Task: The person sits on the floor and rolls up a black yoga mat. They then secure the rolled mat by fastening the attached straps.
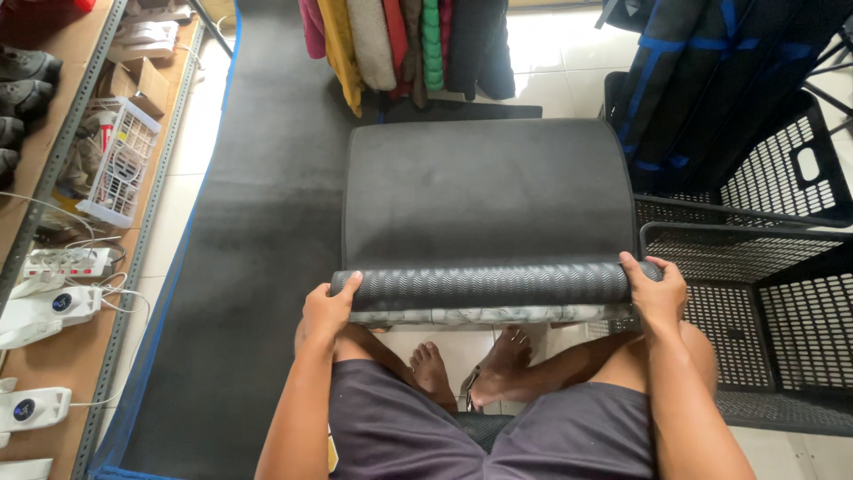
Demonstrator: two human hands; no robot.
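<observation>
Seen from above: a dark grey mat partly rolled across the lap of a seated person, the rolled end showing a ribbed, herringbone-patterned underside, with a pale marbled layer just beneath it. Left hand curled around the roll's left end, fingers over the top; right hand closed over the right end in the same grip. Flat remainder of the mat stretching away toward a row of hanging garments in yellow, red, green and dark colours. Bare feet on the pale tiled floor below the roll, between the knees; dark shorts in the foreground. A longer dark carpet with a blue edge lying on the floor to the left. Beside it, a wooden shelf carrying a white wire basket, shoes, a power strip and white devices. Black perforated plastic crates to the right.
</observation>
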